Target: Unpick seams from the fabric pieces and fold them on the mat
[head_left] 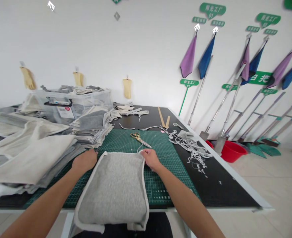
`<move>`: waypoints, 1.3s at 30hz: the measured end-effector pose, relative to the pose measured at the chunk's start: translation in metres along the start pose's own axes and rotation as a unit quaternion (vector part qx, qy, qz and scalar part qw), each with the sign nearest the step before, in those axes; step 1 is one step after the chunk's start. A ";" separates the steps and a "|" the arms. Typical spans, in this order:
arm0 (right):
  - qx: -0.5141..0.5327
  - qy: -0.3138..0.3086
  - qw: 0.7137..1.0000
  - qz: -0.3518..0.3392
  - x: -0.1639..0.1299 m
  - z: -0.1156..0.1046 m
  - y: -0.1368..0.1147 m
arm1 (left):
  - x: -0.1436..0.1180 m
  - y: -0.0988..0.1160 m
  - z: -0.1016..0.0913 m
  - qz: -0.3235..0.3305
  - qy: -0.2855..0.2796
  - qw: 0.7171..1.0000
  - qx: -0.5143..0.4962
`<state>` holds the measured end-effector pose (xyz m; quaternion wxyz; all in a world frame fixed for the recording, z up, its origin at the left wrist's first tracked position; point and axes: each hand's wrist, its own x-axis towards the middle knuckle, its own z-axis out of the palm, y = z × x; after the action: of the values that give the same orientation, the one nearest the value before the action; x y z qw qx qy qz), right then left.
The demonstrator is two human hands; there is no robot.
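Note:
A grey fabric piece (118, 185) with a pale bound edge lies in front of me on the green cutting mat (173, 165), its near end hanging over the table edge. My right hand (150, 159) pinches its far right corner, where a thin thread sticks out. Beside the far left corner is my left hand (85, 161), fingers curled and mostly hidden; whether they grip the fabric cannot be made out. Gold-handled scissors (140, 140) rest on the mat just beyond the fabric, blades pointing toward my right hand.
Left are a stack of folded fabric pieces (91, 129), a loose cream fabric pile (34, 148) and a clear plastic bin (86, 100) of cloth. Right lie fabric trimmings (190, 145) and wooden strips (161, 117). Beyond the table stand a red basin (234, 152) and long-handled tools (200, 91).

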<state>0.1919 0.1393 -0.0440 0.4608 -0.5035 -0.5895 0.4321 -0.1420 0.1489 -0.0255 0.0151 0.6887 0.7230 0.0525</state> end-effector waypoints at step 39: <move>0.008 0.000 1.000 -0.022 -0.006 0.000 -0.009 | -0.014 0.035 -0.022 0.018 -0.017 0.999 -0.028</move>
<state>0.1903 0.1326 -0.0364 0.4738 -0.4869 -0.5971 0.4266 -0.1086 0.1357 -0.0007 0.0455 0.7018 0.7083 0.0609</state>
